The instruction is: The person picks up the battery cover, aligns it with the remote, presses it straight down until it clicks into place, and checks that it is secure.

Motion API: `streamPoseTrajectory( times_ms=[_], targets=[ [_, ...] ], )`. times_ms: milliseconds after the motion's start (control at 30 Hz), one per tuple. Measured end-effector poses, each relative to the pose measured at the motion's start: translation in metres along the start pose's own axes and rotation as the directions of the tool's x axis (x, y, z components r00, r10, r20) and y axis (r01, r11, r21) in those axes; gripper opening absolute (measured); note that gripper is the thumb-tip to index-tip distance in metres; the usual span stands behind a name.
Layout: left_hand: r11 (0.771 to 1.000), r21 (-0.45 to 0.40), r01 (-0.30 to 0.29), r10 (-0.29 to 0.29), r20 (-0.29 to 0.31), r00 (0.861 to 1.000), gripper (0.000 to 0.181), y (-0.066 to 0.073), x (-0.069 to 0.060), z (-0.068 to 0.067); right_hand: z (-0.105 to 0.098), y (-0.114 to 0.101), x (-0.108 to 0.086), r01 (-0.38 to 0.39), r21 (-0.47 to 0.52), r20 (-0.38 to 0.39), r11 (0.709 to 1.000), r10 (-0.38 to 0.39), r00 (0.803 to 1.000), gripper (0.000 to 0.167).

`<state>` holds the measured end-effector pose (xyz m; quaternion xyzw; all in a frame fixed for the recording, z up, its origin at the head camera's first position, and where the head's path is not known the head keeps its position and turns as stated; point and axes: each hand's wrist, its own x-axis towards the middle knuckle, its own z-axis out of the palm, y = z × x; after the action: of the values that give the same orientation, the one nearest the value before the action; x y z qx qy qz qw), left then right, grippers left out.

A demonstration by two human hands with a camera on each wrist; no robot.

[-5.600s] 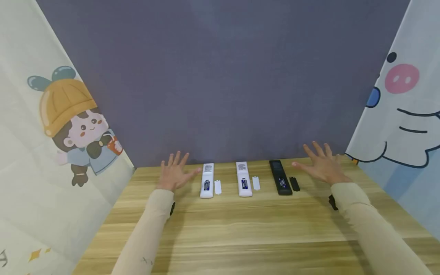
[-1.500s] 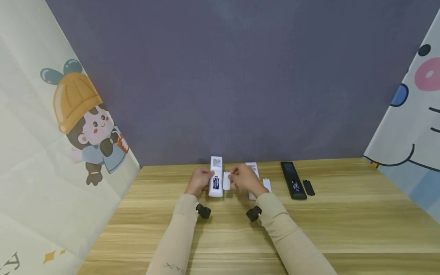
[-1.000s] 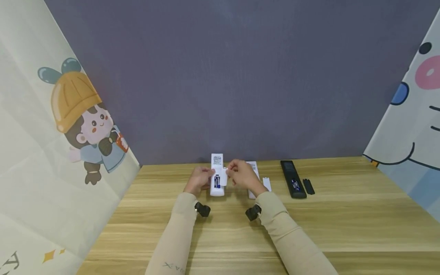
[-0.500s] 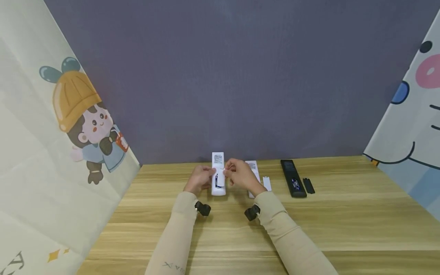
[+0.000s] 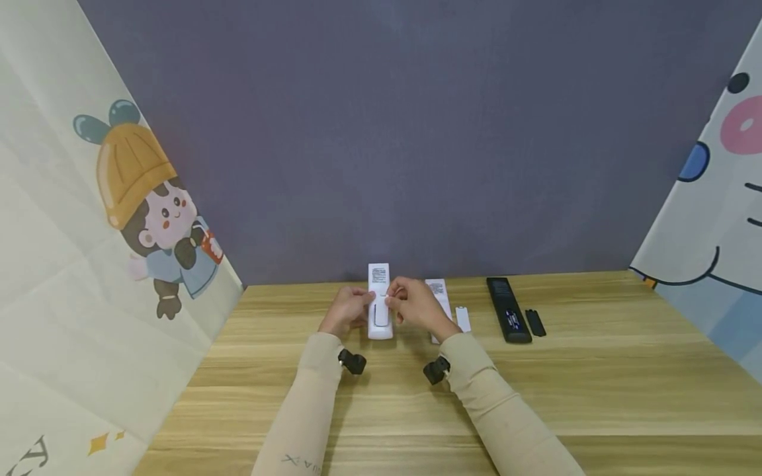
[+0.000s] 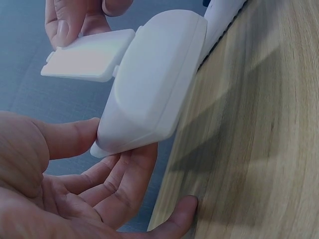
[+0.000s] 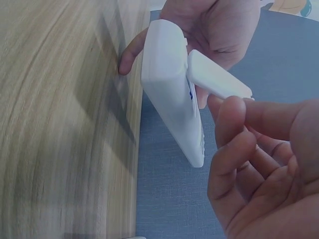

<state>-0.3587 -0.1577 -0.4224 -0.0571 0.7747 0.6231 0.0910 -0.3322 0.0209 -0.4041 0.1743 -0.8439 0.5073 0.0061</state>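
Note:
A white remote control (image 5: 378, 274) is raised off the wooden table, its back facing up, in my left hand (image 5: 345, 309). The left thumb lies along one edge, with fingers beneath. My right hand (image 5: 419, 305) pinches the upper end of a white battery cover (image 5: 381, 311) between thumb and finger. In the right wrist view the cover (image 7: 217, 77) slants away from the remote (image 7: 167, 84); its lower end meets the battery compartment's end. A bit of blue battery (image 7: 191, 93) shows in the gap beneath. From the head view the cover hides most of the compartment.
To the right lies a second white remote (image 5: 438, 291), partly behind the right hand, with its loose cover (image 5: 463, 318) beside it. Farther right are a black remote (image 5: 507, 311) with batteries showing and a black cover (image 5: 535, 322). A grey cloth wall (image 5: 381, 165) borders the table (image 5: 393, 410) behind.
Both hands came in from apart; the left lifted the white remote and the right picked up its cover. The cover has moved left from beside the remote to over its battery compartment.

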Motion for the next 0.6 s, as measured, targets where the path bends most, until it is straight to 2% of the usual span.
streamPoseTrajectory(
  times_ms=[600],
  targets=[
    [1.0, 0.004, -0.015, 0.015, 0.02, 1.0, 0.031, 0.0011, -0.0009, 0.0009, 0.0077, 0.0038, 0.0027, 0.018, -0.027, -0.012, 0.999, -0.018, 1.0, 0.005]
  ],
)
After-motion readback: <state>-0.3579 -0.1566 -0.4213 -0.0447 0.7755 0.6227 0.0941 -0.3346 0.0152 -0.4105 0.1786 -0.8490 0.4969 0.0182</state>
